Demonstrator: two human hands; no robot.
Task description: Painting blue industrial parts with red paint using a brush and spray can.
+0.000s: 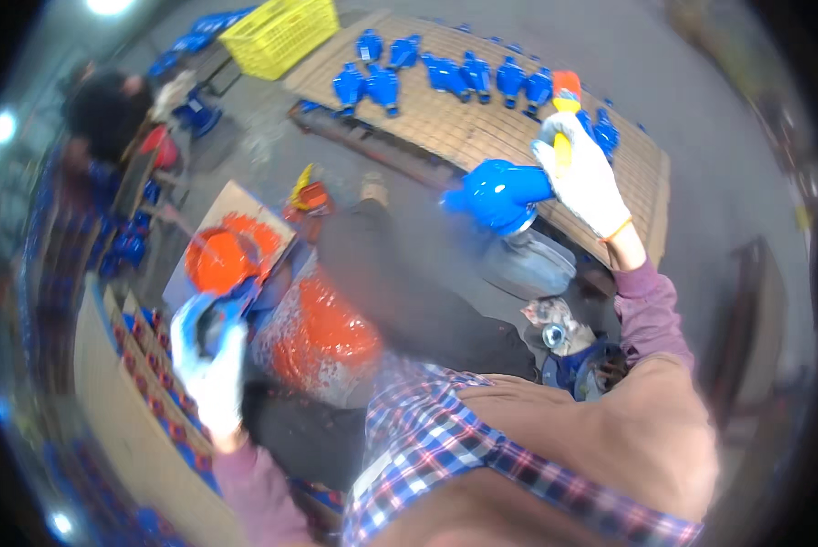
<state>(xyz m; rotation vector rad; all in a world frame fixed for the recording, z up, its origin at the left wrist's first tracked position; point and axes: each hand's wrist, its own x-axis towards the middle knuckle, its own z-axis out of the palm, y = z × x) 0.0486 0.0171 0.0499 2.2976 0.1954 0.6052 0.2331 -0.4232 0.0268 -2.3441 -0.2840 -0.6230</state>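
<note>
My right hand [587,182], in a white glove, is closed on a paintbrush [564,109] with a yellow handle and an orange-red end pointing up. A large glossy blue metal casting [505,193] reaches up to this hand's fingers; whether they also grip it, I cannot tell. My left hand [210,365], in a white glove stained blue, curls round a small blue part [231,310] with a dark middle. Just beyond it lies a round container of orange paint [219,261] on a paint-smeared board [236,205].
Rows of blue castings [475,75] stand on a slatted table [427,118], with a yellow crate [279,36] behind. Orange paint covers plastic sheeting [322,333] by my legs. Racks of small parts [144,365] line the left. Another person [108,114] is at the far left.
</note>
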